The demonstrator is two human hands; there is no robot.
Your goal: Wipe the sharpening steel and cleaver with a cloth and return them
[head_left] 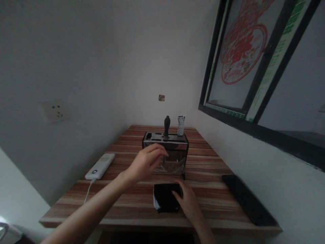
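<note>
My left hand (149, 157) is raised in front of a black-framed box (175, 146) with a metal top and a see-through front. Its fingers are pinched together and point down; what they hold, if anything, I cannot make out. A black handle (167, 126) stands up from the box's top. Nearer to me, a small black pouch or packet (167, 198) with a pale left side lies on the table. My right hand (186, 200) grips its right edge, thumb on top and fingers at the far corner.
A wood-striped table (208, 189) runs back to the wall. On the left lies a white power bank (100, 166) with a cable. A black phone-like slab (247, 200) is at the right edge. A silvery patterned item (180, 125) stands on the box, and a window (243, 57) fills the right wall.
</note>
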